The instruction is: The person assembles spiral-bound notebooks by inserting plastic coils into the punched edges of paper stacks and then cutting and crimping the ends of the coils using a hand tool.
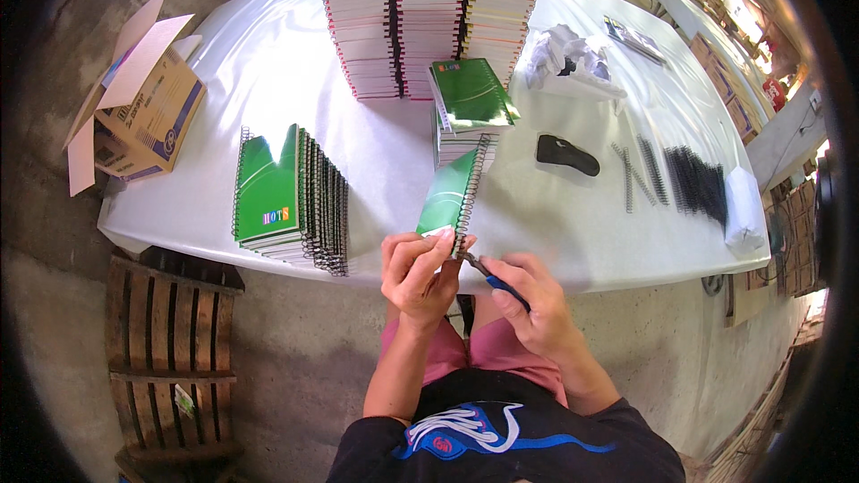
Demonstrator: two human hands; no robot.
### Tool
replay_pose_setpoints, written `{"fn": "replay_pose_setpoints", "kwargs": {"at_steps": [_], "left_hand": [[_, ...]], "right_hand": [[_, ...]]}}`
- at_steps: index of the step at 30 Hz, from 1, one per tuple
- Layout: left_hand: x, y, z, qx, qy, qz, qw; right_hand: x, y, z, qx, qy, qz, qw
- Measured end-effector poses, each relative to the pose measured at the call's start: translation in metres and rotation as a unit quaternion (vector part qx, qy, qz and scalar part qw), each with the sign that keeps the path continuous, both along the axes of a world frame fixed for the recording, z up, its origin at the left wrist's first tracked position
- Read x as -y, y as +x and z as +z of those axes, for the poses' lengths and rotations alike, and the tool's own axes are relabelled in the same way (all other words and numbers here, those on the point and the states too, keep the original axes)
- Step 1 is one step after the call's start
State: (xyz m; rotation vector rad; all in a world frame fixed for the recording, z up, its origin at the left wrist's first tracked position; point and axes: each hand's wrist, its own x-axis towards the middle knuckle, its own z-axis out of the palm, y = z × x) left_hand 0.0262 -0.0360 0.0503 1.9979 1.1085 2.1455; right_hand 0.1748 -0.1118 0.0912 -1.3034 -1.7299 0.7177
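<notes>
A green spiral notebook [444, 197] is held tilted at the table's front edge, its black coil running along the right side. My left hand [419, 275] is closed around the notebook's near end. In my right hand [537, 304] is a pair of pliers [506, 285] with dark blue handles, and their jaws meet the coil's near end. Just behind, a stack of green notebooks [472, 92] stands on the table. To the left are several green coil-bound notebooks [267, 181], stacked with their coils showing.
Tall stacks of red, pink and yellow notebooks [413, 27] rise at the back of the white table [376, 143]. An open cardboard box [148, 121] is at the left. On the right lie a black pouch-like item [567, 154], loose black coils [695, 182], a white roll [743, 207] and crumpled plastic [565, 55].
</notes>
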Motion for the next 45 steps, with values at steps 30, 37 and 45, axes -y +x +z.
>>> {"fn": "replay_pose_setpoints", "kwargs": {"at_steps": [30,37,45], "left_hand": [[0.009,-0.131,0.076,0.249,-0.059,0.121,0.959],[-0.016,-0.153,0.047,0.292,-0.189,0.050,0.936],[-0.033,-0.146,0.037,0.297,-0.150,0.032,0.943]], "right_hand": [[-0.166,-0.118,0.104,-0.514,-0.026,0.183,0.838],[-0.207,-0.191,0.138,0.177,0.258,0.337,0.888],[-0.231,-0.190,0.076,0.084,0.327,0.273,0.901]]}}
